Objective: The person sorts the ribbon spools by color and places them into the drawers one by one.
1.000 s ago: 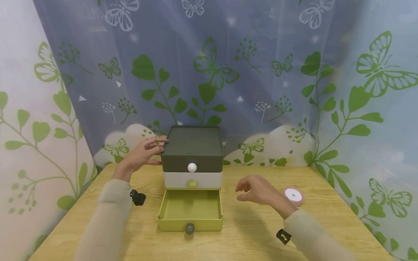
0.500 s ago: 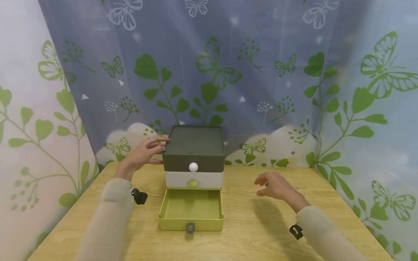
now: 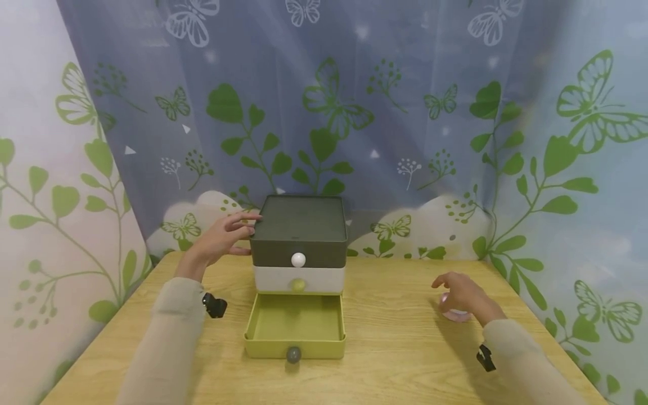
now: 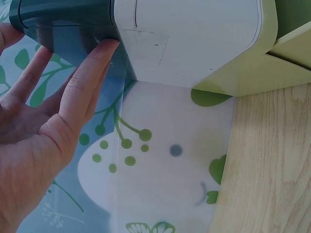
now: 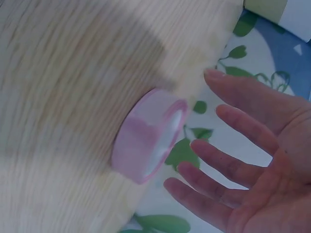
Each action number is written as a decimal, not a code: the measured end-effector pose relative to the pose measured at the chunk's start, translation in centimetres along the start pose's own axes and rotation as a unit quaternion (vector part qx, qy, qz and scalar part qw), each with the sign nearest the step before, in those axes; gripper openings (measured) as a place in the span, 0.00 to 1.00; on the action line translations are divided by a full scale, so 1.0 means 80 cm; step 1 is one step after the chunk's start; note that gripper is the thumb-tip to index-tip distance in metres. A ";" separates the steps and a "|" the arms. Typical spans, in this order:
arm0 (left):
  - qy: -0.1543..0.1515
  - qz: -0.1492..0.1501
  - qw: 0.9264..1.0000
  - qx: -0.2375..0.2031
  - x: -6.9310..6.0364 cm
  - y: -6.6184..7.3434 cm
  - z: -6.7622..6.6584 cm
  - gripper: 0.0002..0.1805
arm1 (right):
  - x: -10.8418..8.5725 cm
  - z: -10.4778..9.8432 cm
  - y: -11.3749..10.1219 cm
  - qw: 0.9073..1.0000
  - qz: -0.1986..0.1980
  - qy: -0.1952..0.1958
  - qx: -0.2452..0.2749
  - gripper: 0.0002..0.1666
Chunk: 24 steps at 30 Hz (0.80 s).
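Observation:
A small drawer unit (image 3: 298, 253) stands at the table's middle, with a dark top drawer, a white one below and a yellow-green bottom drawer (image 3: 296, 323) pulled out with nothing in it. My left hand (image 3: 220, 239) rests against the dark top section's left side. In the left wrist view, the fingers of that left hand (image 4: 53, 111) are spread and touch the dark casing. Over at the right, my right hand (image 3: 466, 295) hovers above a roll of pink ribbon (image 3: 457, 315) and partly covers it. The right wrist view shows the ribbon roll (image 5: 148, 138) apart from the spread fingertips (image 5: 198, 144).
The wooden table (image 3: 395, 349) carries the unit and the roll. A printed curtain (image 3: 405, 112) with butterflies and leaves hangs behind, and similar sheets close both sides. A grey knob (image 3: 293, 355) sticks out from the drawer's front.
My right hand has moved right, away from beside the drawer unit to above the ribbon roll. The left hand has kept its place, and the drawer has not moved.

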State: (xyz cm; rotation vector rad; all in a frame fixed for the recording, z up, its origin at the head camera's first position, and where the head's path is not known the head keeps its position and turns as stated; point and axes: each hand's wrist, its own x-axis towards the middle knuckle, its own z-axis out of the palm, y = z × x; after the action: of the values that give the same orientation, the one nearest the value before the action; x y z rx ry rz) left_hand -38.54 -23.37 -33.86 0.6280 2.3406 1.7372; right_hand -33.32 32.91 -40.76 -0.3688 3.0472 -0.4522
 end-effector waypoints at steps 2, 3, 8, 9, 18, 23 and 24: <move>0.000 -0.003 1.000 0.001 -0.001 -0.001 0.000 0.30 | 0.000 0.004 0.007 1.000 -0.003 0.000 -0.005 0.31; 0.000 -0.004 1.000 0.000 -0.001 -0.001 0.000 0.30 | -0.001 0.005 0.010 1.000 -0.006 0.000 -0.008 0.31; 0.004 -0.004 1.000 -0.001 -0.001 -0.001 0.000 0.29 | -0.002 0.010 0.016 1.000 -0.003 -0.005 -0.015 0.33; 0.004 -0.003 1.000 -0.001 0.000 -0.001 0.001 0.29 | -0.003 0.011 0.017 1.000 -0.002 -0.007 -0.015 0.33; -0.001 0.001 1.000 0.000 0.003 -0.002 -0.001 0.29 | -0.006 0.015 0.015 1.000 -0.001 0.006 -0.014 0.27; 0.000 -0.002 1.000 0.000 0.001 -0.002 -0.002 0.29 | -0.007 0.013 0.011 1.000 -0.015 0.010 -0.021 0.25; 0.000 -0.003 1.000 -0.001 0.001 -0.002 -0.002 0.29 | -0.006 0.012 0.010 1.000 -0.020 0.010 -0.021 0.25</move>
State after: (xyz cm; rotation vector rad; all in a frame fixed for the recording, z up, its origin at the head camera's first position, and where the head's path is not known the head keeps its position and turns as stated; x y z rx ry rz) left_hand -38.71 -23.51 -33.98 0.6212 2.3373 1.7374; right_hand -32.95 33.52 -41.92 -0.4319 3.0770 -0.3962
